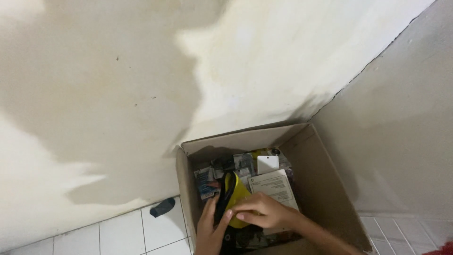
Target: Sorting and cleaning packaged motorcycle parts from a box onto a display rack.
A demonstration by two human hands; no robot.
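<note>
While both hands close on a yellow and black tool [232,198] inside an open cardboard box [330,189], the right hand [262,212] curls fingers over its yellow top & the left hand [210,229] cups its black side from below. A firm two-hand grip, lifting straight up, looks best to avoid snagging. Box sits on white tile floor [118,236] in a wall corner; it holds a white paper sheet [276,186], a small white card [267,164], misc packets. Dark object [162,207] lies on floor just left of box

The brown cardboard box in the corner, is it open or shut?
Open. The brown cardboard box shows its inside: papers and a yellow and black pouch, held by both hands.
</note>
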